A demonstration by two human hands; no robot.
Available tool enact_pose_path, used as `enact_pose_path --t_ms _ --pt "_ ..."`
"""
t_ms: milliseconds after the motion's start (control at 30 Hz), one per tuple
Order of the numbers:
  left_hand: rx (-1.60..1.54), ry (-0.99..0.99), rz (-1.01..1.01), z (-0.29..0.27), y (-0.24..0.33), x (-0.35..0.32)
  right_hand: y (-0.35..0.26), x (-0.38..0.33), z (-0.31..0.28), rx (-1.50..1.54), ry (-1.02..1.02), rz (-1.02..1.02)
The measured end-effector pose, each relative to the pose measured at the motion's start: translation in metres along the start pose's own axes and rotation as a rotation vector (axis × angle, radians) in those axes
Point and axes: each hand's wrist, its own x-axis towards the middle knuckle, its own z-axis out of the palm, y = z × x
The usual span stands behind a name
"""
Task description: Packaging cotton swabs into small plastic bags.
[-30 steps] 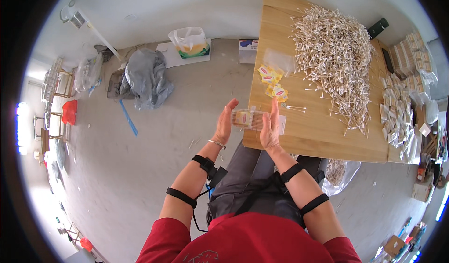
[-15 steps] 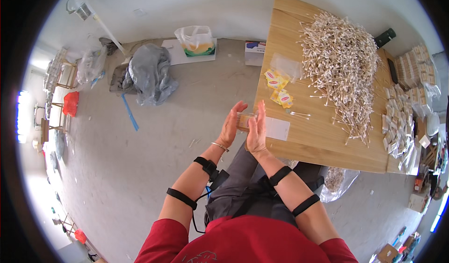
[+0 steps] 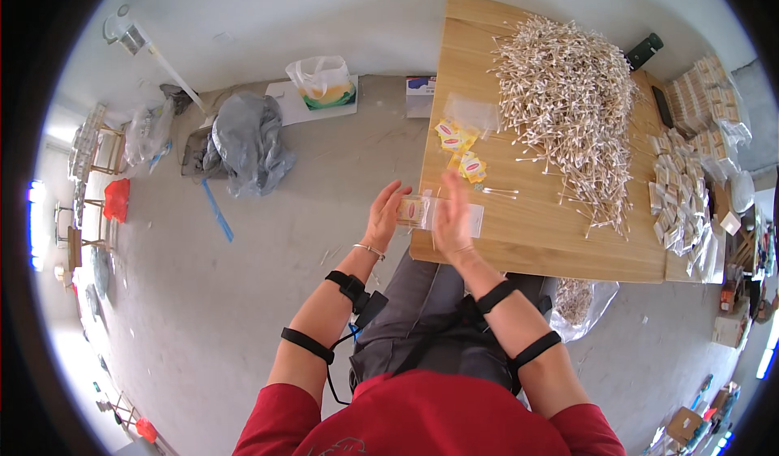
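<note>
My left hand [image 3: 384, 219] holds a small clear plastic packet of cotton swabs [image 3: 412, 211] with a yellow and red label card, out at the table's near left corner. Just right of the packet is my right hand [image 3: 454, 225], its fingers stretched upward and smeared by motion. The packet's clear end reaches toward that palm; whether they touch I cannot tell. Partly behind the right hand lies a white card [image 3: 477, 221]. Yellow label cards [image 3: 456, 136] and a few loose swabs [image 3: 501, 192] rest beyond it on the wooden table [image 3: 535, 241].
A large heap of loose cotton swabs [image 3: 568, 103] covers the table's middle. Filled packets [image 3: 686, 192] are piled at the right, near a dark green cylinder [image 3: 644, 51]. Clear bags [image 3: 473, 115] lie by the labels. On the floor stand a grey plastic bag [image 3: 250, 144] and a white carrier bag [image 3: 323, 83].
My hands have moved apart a little, the right one drawing off the packet to the right. The packet's label now shows. The view has shifted, so the table appears farther left.
</note>
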Motion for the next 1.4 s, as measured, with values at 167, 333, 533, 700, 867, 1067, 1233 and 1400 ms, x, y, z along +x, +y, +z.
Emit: enact_pose_path --t_ms 167,333,533,700,867,1067,1233,1400 --pt "0.385 0.188 0.011 0.003 0.000 0.000 0.010 0.015 -0.074 -0.970 0.234 0.088" --pt "1.243 0.441 0.793 0.062 0.027 -0.014 0.047 0.000 -0.118 -0.806 0.145 -0.091" --pt "1.095 -0.197 0.819 0.122 -0.003 -0.016 0.044 -0.016 -0.101 -0.544 0.125 -0.111" --pt "1.192 -0.200 0.814 0.143 -0.027 -0.016 0.042 -0.015 -0.180 -0.814 0.455 0.032" --pt "1.208 -0.223 0.857 0.158 -0.025 -0.018 0.053 -0.013 -0.256 -1.008 0.697 0.475" --pt "1.270 -0.207 0.874 0.159 -0.024 -0.018 0.054 -0.009 -0.189 -0.920 0.467 0.313" --pt "1.256 -0.190 0.904 0.158 -0.026 -0.016 0.037 -0.017 -0.147 -0.851 0.214 0.058" --pt "1.252 -0.184 0.904 0.159 -0.024 -0.016 0.034 -0.004 -0.175 -0.987 0.126 0.118"
